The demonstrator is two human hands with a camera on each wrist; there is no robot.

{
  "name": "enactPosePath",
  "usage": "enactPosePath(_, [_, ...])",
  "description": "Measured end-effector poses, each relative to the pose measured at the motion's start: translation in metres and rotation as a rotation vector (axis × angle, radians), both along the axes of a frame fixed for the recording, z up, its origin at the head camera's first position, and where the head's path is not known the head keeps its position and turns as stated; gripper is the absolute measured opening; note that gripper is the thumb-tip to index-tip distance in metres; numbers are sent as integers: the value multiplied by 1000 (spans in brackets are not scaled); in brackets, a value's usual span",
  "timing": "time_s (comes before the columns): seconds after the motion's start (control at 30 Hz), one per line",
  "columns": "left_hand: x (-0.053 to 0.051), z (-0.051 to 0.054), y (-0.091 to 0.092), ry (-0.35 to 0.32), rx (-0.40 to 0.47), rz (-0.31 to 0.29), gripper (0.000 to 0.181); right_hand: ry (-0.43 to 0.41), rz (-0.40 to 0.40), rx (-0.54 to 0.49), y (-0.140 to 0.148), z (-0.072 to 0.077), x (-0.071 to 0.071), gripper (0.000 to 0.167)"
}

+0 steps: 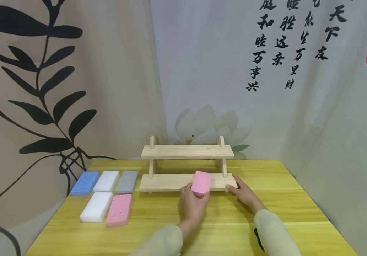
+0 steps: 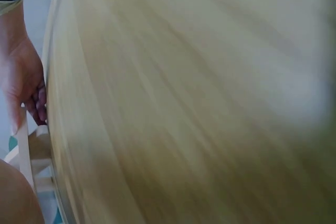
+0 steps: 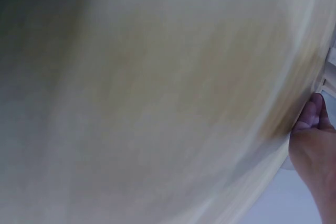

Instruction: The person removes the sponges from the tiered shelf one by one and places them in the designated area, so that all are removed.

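Note:
In the head view my left hand (image 1: 193, 204) grips a pink sponge (image 1: 201, 182) by its lower part, thumb on one side and fingers on the other. The sponge is tilted up at the front of the lower tier of a two-tier wooden shelf (image 1: 167, 182); whether it touches the board cannot be told. My right hand (image 1: 244, 193) holds the right end of that lower board, thumb at the front and fingers at the end. The left wrist view also shows the right hand (image 2: 23, 77) at the shelf. A hand (image 3: 312, 145) appears at the right wrist view's edge.
Left of the shelf, on the yellow wooden table (image 1: 250, 234), lie a blue sponge (image 1: 85, 183), a grey sponge (image 1: 127, 182), two white sponges (image 1: 106, 181) and another pink sponge (image 1: 119, 209). A printed curtain (image 1: 122, 89) hangs behind.

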State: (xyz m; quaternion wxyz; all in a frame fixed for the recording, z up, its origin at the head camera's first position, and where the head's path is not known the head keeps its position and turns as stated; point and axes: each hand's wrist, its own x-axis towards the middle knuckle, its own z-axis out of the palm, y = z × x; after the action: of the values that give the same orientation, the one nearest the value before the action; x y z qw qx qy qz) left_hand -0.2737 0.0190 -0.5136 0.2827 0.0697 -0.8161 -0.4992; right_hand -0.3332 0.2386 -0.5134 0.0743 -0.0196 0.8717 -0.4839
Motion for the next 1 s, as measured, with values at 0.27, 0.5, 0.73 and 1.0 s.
enactPosePath(0.27, [2, 6, -25, -12, -15, -25, 62, -9, 2, 1, 1, 1, 1, 88])
enactPosePath(0.5, [1, 9, -42, -22, 0, -45, 64, -5, 10, -5, 1, 0, 3, 88])
enactPosePath(0.73, [2, 12, -58, -44, 45, -79, 64, -16, 5, 1, 0, 1, 2, 89])
enactPosePath(1.0, [4, 15, -78, -27, 32, -95, 63, -18, 9, 6, -1, 2, 2, 89])
